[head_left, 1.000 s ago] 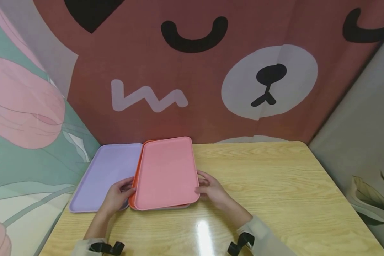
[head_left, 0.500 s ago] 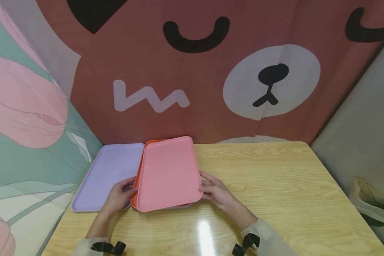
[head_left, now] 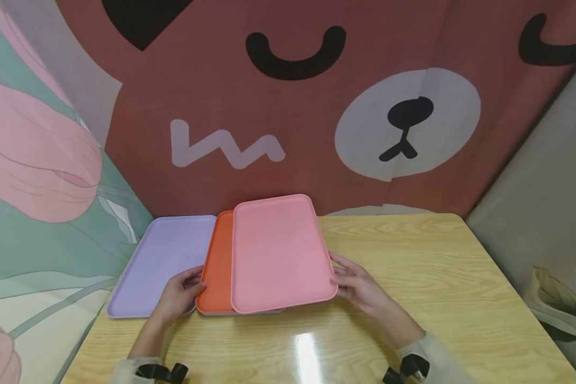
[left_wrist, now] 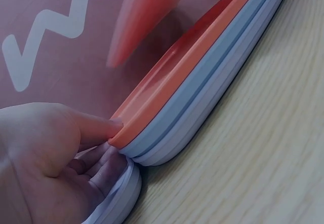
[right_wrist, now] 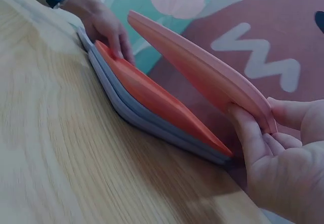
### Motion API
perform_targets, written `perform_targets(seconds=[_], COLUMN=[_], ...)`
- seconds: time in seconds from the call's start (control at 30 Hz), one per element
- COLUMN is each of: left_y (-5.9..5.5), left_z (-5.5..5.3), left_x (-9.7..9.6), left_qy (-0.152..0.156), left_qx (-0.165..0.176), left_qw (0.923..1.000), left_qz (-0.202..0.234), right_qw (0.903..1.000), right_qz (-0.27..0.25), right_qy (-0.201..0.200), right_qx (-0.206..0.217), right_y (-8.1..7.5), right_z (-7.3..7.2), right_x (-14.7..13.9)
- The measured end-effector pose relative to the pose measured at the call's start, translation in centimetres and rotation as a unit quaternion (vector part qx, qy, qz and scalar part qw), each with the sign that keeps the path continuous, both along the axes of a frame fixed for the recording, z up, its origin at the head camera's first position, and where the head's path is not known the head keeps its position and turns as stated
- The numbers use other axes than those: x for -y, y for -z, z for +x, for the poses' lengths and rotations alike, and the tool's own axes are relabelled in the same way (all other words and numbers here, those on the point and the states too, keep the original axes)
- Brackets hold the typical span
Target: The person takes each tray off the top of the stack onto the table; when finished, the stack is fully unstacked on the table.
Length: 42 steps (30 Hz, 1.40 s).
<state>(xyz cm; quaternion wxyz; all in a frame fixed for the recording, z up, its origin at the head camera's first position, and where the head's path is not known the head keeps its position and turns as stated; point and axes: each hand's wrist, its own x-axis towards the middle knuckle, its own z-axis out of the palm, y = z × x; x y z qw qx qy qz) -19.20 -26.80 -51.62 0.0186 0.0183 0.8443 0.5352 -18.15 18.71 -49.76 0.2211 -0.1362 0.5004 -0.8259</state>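
Observation:
My right hand grips a pink tray by its right edge, thumb on top and fingers underneath. The right wrist view shows this pink tray tilted in the air above a stack. On top of that stack lies an orange tray, partly covered by the pink one in the head view. Thumb on its rim and fingers against the side, my left hand pinches the corner of the orange tray. Under it sit a blue-grey tray and a pale lavender tray.
A purple tray lies on the left of the wooden table, beside the stack and partly behind my left hand. The left wrist view shows more trays beneath it. A wall with a printed bear rises behind the table.
My right hand has lifted the pink tray off the stack and carried it to the right, uncovering part of the orange tray. The left hand stays at the stack's left edge.

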Motion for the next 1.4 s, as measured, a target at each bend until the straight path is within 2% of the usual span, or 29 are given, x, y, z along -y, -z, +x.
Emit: perform_targets(seconds=[0.13,0.33,0.67,0.87,1.1,1.23,1.4], left_y=[0.2,0.3,-0.1,0.1,0.2,0.3,0.3], left_z=[-0.1,-0.3,-0.2,-0.2,-0.1,-0.2,-0.2], left_x=[0.0,0.1,0.1,0.2,0.2,0.2,0.2], left_qy=[0.001,0.005,0.005,0.007,0.003,0.002,-0.001], left_qx=[0.001,-0.001,-0.012,-0.013,-0.004,-0.001,0.000], left_qw=[1.0000,1.0000,0.9999,0.9999,0.9999,0.9999,1.0000], left_qz=[0.006,0.004,0.007,0.008,0.011,0.014,0.009], right_qw=[0.9998,0.9973,0.9965,0.9940,0.9921,0.9951,0.9992], right_qz=[0.000,-0.037,-0.070,-0.102,-0.121,-0.097,-0.036], right_qy=[-0.006,-0.035,-0.024,-0.036,-0.034,-0.021,0.010], right_qx=[-0.021,-0.053,-0.040,-0.017,-0.004,-0.002,0.016], right_y=[0.0,0.3,1.0,2.2,3.7,4.0,3.9], right_z=[0.9,2.6,3.6,3.5,2.8,2.5,2.3], right_x=[-3.5,-8.5,-12.8,-14.0,-13.8,-13.3,-12.4])
